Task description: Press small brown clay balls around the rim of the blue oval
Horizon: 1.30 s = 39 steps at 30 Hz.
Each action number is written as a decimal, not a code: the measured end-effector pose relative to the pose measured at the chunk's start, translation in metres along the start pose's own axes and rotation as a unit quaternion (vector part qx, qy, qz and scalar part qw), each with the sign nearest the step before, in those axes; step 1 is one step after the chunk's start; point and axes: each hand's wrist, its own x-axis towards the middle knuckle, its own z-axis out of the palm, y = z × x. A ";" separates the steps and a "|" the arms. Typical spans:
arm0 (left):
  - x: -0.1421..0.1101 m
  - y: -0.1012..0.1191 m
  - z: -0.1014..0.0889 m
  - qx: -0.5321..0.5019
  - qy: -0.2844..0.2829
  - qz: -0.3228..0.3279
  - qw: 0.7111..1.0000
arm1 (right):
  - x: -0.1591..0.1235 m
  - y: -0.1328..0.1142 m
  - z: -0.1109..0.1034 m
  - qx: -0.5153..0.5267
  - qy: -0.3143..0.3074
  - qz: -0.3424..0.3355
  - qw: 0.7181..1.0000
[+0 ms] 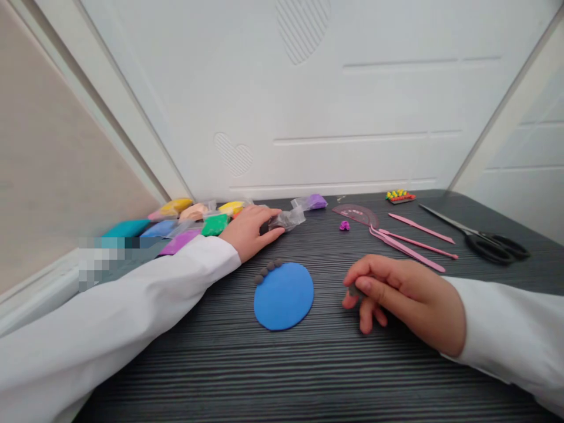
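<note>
At the back of the table my left hand (255,232) has its thumb and fingers closed round a transparent plastic bag (288,220) with dark grey clay in it. Nearer to me, my right hand (392,296) pinches a small piece of grey clay (353,289) between thumb and forefinger, its other fingers loosely curled. Between the hands lies a flat, round blue clay disc (284,296). Several small grey clay balls (264,272) sit in a curved row along its upper left edge. The fingers partly hide the bag.
Packets of coloured clay, among them a green packet (215,224), lie at the left. Further right are a purple packet (317,202), a purple clay bit (344,225), a protractor (355,214), pink tweezers (408,249), pink tools (420,228) and scissors (489,242). A white panel (343,106) rises behind.
</note>
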 end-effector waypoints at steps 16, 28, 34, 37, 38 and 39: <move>-0.004 0.002 -0.002 -0.010 0.020 -0.014 1.000 | -0.002 -0.006 -0.001 -0.146 0.111 -0.035 0.983; -0.004 0.003 -0.004 -0.003 0.031 -0.025 0.999 | 0.000 -0.001 -0.001 0.051 0.048 0.010 0.998; -0.004 0.002 -0.004 0.011 0.054 -0.005 0.998 | -0.004 -0.010 -0.007 -0.143 0.087 -0.051 0.985; -0.003 0.001 -0.003 0.016 0.065 0.004 0.998 | -0.004 -0.010 -0.009 -0.157 0.102 -0.076 0.979; -0.003 0.000 -0.002 0.019 0.066 0.004 0.998 | -0.004 -0.010 -0.008 -0.158 0.105 -0.076 0.979; -0.003 0.000 -0.002 0.021 0.066 0.004 0.998 | -0.003 -0.010 -0.007 -0.163 0.110 -0.081 0.977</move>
